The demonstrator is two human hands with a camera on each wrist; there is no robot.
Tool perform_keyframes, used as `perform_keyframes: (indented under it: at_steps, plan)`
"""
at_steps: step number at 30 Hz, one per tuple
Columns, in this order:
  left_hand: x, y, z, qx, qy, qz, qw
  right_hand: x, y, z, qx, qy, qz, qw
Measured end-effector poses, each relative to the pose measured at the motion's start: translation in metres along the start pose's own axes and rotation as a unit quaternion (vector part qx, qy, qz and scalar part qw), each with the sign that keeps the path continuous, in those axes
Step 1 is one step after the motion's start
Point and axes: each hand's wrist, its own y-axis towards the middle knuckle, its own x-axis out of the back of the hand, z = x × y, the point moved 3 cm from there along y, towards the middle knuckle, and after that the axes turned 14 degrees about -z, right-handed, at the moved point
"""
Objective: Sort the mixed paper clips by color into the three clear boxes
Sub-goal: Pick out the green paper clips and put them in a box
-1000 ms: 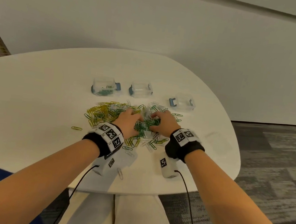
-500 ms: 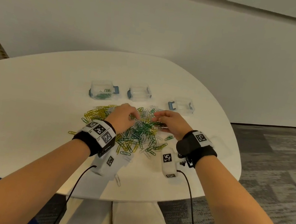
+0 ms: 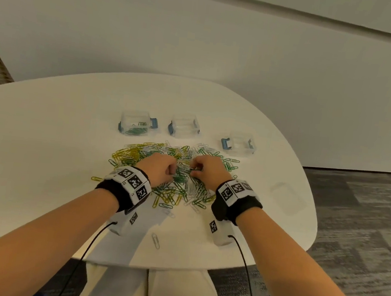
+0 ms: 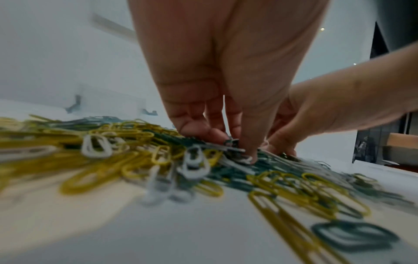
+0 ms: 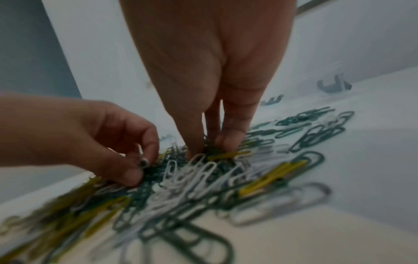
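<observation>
Presently both hands sit in the paper clip pile (image 3: 174, 170): left hand (image 3: 159, 169) and right hand (image 3: 207, 171) each pinch green clips.

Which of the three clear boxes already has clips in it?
The left box: green clips lie in its bottom. The middle box and the right box look empty from the head view.

Wall (image 3: 204, 37): plain white, a ledge running across its top | Table (image 3: 41, 140): white, rounded edge, standing against the wall | Floor (image 3: 366, 220): grey patchwork carpet at right | Baseboard (image 3: 360, 170): thin dark strip | Light: soft, even, indoors
</observation>
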Motion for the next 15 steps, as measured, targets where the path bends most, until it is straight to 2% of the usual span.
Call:
perform_keyframes:
  at_steps: [3, 6, 7, 9, 10, 12, 14, 15]
  plan:
    - [0.014, -0.001, 0.013, 0.057, -0.045, -0.051, 0.996, 0.007, 0.000, -0.017, -0.088, 0.110, -0.003, 0.990]
    - [0.027, 0.002, 0.013, 0.057, -0.052, -0.132, 0.988, 0.015, -0.005, -0.025, -0.157, 0.263, 0.028, 0.952]
    - [0.030, 0.002, 0.007, 0.057, -0.088, -0.151, 0.983, 0.017, -0.006, -0.024, -0.162, 0.285, 0.035, 0.944]
    - [0.028, -0.001, -0.007, 0.097, -0.241, -0.140, 0.955, 0.021, -0.007, -0.021, -0.163, 0.308, 0.046, 0.936]
    - [0.022, -0.004, -0.014, 0.139, -0.338, -0.108, 0.925, 0.023, -0.007, -0.019, -0.160, 0.314, 0.048, 0.935]
    - [0.005, -0.008, -0.022, 0.250, -0.505, -0.010, 0.826, 0.027, -0.006, -0.015, -0.147, 0.317, 0.054, 0.935]
    - [-0.009, -0.012, -0.026, 0.332, -0.596, 0.060, 0.729, 0.030, -0.005, -0.011, -0.130, 0.310, 0.068, 0.939]
    - [-0.012, -0.013, -0.026, 0.354, -0.619, 0.072, 0.698, 0.031, -0.005, -0.009, -0.123, 0.304, 0.074, 0.942]
